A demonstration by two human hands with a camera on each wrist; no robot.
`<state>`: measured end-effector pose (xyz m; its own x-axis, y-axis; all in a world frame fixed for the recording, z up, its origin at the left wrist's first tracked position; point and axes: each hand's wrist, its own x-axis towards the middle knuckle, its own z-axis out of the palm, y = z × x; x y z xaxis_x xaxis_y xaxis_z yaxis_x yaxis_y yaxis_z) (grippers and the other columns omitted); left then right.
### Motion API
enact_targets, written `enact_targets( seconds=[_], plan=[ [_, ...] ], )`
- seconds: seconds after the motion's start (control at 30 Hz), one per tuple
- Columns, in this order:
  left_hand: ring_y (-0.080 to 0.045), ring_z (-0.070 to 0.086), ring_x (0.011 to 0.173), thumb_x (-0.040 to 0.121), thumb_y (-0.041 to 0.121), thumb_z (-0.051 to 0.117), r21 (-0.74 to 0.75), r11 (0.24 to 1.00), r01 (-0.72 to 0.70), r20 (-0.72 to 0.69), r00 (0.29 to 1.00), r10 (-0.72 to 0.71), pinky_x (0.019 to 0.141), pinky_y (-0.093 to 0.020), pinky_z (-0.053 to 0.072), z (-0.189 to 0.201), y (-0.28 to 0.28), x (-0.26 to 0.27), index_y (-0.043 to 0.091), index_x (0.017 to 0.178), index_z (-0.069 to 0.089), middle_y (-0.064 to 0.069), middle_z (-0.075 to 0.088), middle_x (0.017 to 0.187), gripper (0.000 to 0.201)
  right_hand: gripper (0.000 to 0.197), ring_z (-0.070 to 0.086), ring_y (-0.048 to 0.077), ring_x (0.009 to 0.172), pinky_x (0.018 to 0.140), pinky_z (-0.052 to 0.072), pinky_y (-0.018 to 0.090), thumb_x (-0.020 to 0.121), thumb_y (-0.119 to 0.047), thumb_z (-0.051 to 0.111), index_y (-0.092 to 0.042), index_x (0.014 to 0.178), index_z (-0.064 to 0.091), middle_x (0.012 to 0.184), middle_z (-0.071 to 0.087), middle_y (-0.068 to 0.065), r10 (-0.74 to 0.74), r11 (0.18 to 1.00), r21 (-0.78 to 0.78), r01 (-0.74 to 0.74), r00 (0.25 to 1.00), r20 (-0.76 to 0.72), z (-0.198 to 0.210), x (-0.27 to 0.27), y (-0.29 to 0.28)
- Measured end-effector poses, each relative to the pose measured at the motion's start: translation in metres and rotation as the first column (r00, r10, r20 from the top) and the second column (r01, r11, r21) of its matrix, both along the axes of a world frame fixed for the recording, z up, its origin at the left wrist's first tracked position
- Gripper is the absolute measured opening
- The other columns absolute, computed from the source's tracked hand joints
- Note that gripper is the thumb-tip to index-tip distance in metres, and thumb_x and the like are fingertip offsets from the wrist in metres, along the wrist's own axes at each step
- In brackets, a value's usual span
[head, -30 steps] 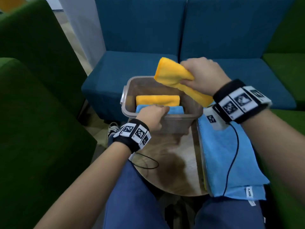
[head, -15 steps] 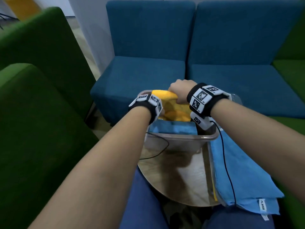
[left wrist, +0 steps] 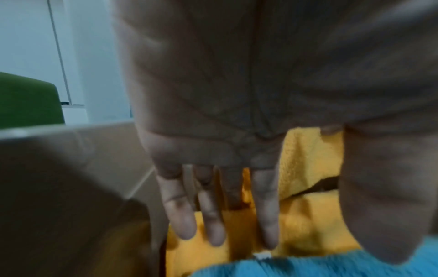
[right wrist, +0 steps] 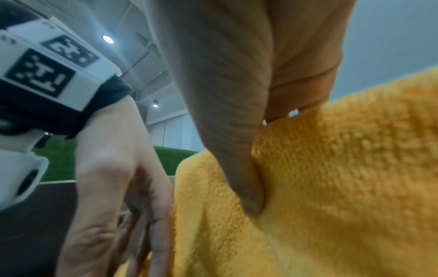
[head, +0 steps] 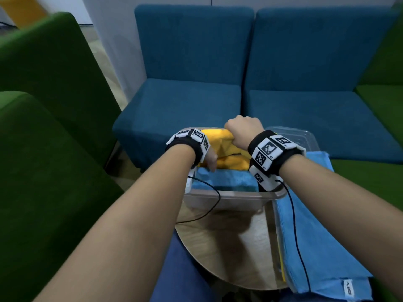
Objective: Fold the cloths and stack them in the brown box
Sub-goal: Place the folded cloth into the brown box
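Observation:
The brown see-through box (head: pixel 229 200) stands on the round table. In it lie a folded blue cloth (head: pixel 224 180) near the front and a folded yellow cloth (left wrist: pixel 308 221) behind it. My right hand (head: pixel 242 129) pinches another folded yellow cloth (head: pixel 220 139) between thumb and fingers (right wrist: pixel 239 168) and holds it low over the back of the box. My left hand (head: pixel 210 159) reaches into the box beside it, with straight fingers (left wrist: pixel 180 215) pointing down along the yellow cloth (left wrist: pixel 305 165).
A flat blue cloth (head: pixel 316 236) lies on the table's right side over a yellow one (head: pixel 282 273). A clear lid (head: pixel 294 136) lies behind it. Blue sofa seats (head: pixel 185 105) stand beyond the table (head: pixel 239 247), green chairs (head: pixel 43 171) at the left.
My right hand has brought the yellow cloth down from above the box into it. My left hand left the box's front rim and reached inside.

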<state>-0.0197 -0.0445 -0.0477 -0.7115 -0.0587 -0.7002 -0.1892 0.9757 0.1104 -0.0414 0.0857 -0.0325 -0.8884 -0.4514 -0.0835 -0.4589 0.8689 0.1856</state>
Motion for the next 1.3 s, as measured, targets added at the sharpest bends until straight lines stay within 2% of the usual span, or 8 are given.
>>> enact_targets(
  seconds=[0.1, 0.33, 0.6, 0.83, 0.93, 1.07, 1.17, 1.3],
  plan=[
    [-0.029, 0.068, 0.091, 0.06, 0.044, 0.08, -0.028, 0.997, 0.066, 0.082, 0.995, -0.064, 0.087, -0.046, 0.056, 0.001, 0.0, 0.003, 0.017, 0.107, 0.063, -0.01, 0.07, 0.099, 0.057, 0.015, 0.061, 0.035, 0.1, 0.068, 0.036, 0.035, 0.088, 0.0, 0.051, -0.014, 0.09, 0.049, 0.106, 0.059, 0.012, -0.013, 1.0, -0.01, 0.013, 1.0, -0.007, -0.002, 0.002, -0.002],
    [-0.026, 0.066, 0.089, 0.069, 0.045, 0.075, -0.102, 0.979, 0.175, 0.124, 0.979, -0.162, 0.092, -0.043, 0.053, 0.002, -0.003, 0.01, 0.012, 0.117, 0.061, -0.01, 0.072, 0.099, 0.06, 0.029, 0.06, 0.036, 0.104, 0.07, 0.038, 0.036, 0.091, -0.01, 0.053, -0.013, 0.119, 0.052, 0.113, 0.06, 0.013, 0.113, 0.993, -0.022, -0.113, 0.993, 0.027, -0.013, 0.003, -0.018],
    [-0.023, 0.064, 0.099, 0.076, 0.041, 0.075, -0.178, 0.935, 0.306, 0.04, 0.952, -0.304, 0.096, -0.039, 0.05, 0.0, 0.0, 0.01, 0.017, 0.08, 0.064, -0.01, 0.069, 0.095, 0.027, 0.027, 0.06, 0.035, 0.106, 0.076, 0.044, 0.039, 0.095, -0.013, 0.049, -0.017, 0.121, 0.057, 0.116, 0.06, 0.012, 0.292, 0.946, 0.115, -0.302, 0.952, 0.095, -0.013, -0.004, -0.043],
    [-0.02, 0.064, 0.07, 0.075, 0.046, 0.072, -0.011, 0.961, 0.278, 0.043, 0.96, -0.277, 0.083, -0.035, 0.056, 0.002, -0.011, 0.002, 0.011, 0.085, 0.068, -0.001, 0.07, 0.077, 0.036, 0.026, 0.062, 0.028, 0.104, 0.086, 0.05, 0.036, 0.092, -0.029, 0.056, -0.019, 0.116, 0.062, 0.119, 0.065, 0.007, 0.134, 0.976, 0.105, -0.191, 0.907, 0.399, -0.035, -0.005, -0.031],
    [-0.012, 0.058, 0.061, 0.083, 0.032, 0.07, 0.219, 0.959, 0.182, -0.258, 0.958, -0.123, 0.06, -0.023, 0.049, 0.027, -0.027, -0.006, 0.013, 0.087, 0.072, 0.003, 0.066, 0.069, 0.02, 0.03, 0.056, 0.028, 0.117, 0.102, 0.043, 0.042, 0.09, -0.031, 0.052, -0.027, 0.12, 0.059, 0.13, 0.059, 0.005, 0.082, 0.98, 0.127, -0.152, 0.896, 0.437, -0.047, -0.012, -0.024],
    [-0.018, 0.062, 0.092, 0.08, 0.028, 0.074, 0.337, 0.94, 0.051, -0.602, 0.78, 0.174, 0.074, -0.025, 0.046, 0.039, -0.065, -0.018, 0.018, 0.094, 0.065, 0.0, 0.066, 0.096, 0.019, 0.025, 0.054, 0.028, 0.119, 0.096, 0.04, 0.035, 0.097, -0.023, 0.048, -0.022, 0.121, 0.054, 0.131, 0.056, 0.004, 0.071, 0.971, 0.17, -0.17, 0.878, 0.474, -0.047, -0.008, -0.024],
    [-0.026, 0.053, 0.118, 0.081, 0.029, 0.076, 0.191, 0.981, -0.017, -0.499, 0.86, 0.112, 0.093, -0.032, 0.044, 0.019, -0.084, -0.016, 0.013, 0.131, 0.049, -0.009, 0.053, 0.132, 0.059, 0.036, 0.056, 0.03, 0.117, 0.088, 0.043, 0.033, 0.095, -0.012, 0.05, -0.017, 0.13, 0.052, 0.129, 0.057, 0.007, 0.081, 0.987, 0.083, -0.136, 0.878, 0.473, -0.046, -0.008, -0.022],
    [-0.029, 0.052, 0.121, 0.089, 0.019, 0.066, 0.148, 0.989, 0.005, -0.358, 0.932, 0.048, 0.1, -0.039, 0.044, -0.002, -0.088, -0.006, 0.012, 0.144, 0.034, -0.014, 0.051, 0.137, 0.064, 0.041, 0.06, 0.034, 0.107, 0.084, 0.05, 0.037, 0.09, -0.002, 0.048, -0.019, 0.126, 0.055, 0.12, 0.06, 0.012, 0.082, 0.996, -0.019, -0.082, 0.883, 0.461, -0.042, -0.008, -0.023]
  ],
)
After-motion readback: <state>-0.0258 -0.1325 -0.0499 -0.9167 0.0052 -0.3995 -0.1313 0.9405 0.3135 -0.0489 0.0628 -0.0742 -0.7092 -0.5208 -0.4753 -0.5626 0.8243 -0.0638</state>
